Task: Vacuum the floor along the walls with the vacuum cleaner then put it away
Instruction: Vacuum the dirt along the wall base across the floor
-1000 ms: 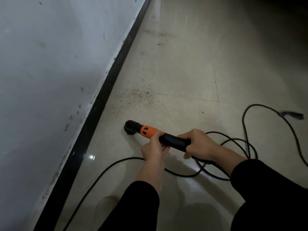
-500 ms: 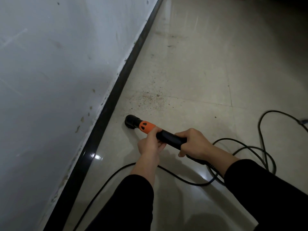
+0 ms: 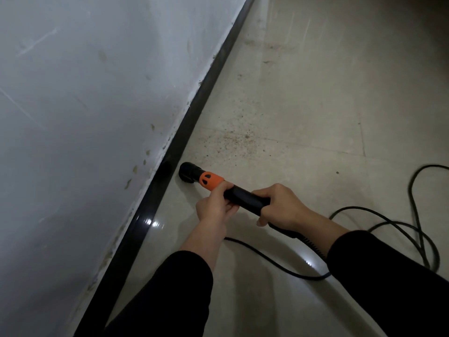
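Vacuum cleaner (image 3: 245,198): lay low over the floor (image 3: 315,93), nozzle (image 3: 188,171) just beside the baseboard (image 3: 194,110).
Left hand (image 3: 213,207): fingers curled round the tube behind the orange band (image 3: 210,181).
Right hand (image 3: 279,207): wrapped round the rear grip.
Grit (image 3: 233,142): speckled patch near the baseboard, further along it than the nozzle.
Doing it well: the nozzle probably needed to stay flat and tight to the baseboard, sliding slowly through the grit.
Cord (image 3: 267,261): looped well away from the baseboard; a possible snag.

left: wall (image 3: 85,117) and black skirting (image 3: 194,113) bar the way, vacuum cleaner (image 3: 211,180) tip just beside the skirting | far: floor (image 3: 315,93) open, scattered grit (image 3: 238,139) only | right, near: looped cord (image 3: 410,190) lies on the floor
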A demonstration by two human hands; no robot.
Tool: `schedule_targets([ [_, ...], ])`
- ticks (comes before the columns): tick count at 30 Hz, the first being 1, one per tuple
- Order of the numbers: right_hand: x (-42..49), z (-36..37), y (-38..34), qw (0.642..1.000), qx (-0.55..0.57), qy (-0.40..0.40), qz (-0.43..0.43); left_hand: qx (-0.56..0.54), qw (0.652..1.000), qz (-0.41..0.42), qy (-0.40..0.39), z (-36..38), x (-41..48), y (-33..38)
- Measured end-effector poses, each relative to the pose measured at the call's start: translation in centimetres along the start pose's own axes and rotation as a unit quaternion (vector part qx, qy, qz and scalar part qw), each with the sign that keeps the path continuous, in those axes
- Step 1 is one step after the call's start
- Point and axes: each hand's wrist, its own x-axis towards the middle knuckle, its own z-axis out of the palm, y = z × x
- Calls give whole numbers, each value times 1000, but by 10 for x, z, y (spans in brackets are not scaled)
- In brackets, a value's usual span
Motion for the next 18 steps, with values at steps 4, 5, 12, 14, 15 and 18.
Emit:
schedule_targets([
  [4, 9, -5, 3, 1000, -7, -6, -3, 25, 1000, -7, 3, 6, 9, 6],
  [5, 12, -8, 3, 1000, -7, -7, -3, 31, 999, -13, -2, 9, 11, 8],
  [12, 38, -25, -6, 999, -13, -31, 9, 57, 997, -33, -28, 21, 33, 30],
  [14, 46, -30, -9, 999, -18, -39, 6, 56, 997, -34, -37, 23, 38, 34],
  [15, 50, -32, -8, 999, -20, -41, 3, 55, 997, -31, -41, 23, 41, 34],
  [18, 59, -29, 3, 999, -11, -44, -14, 53, 997, -8, -53, 19, 50, 27],
])
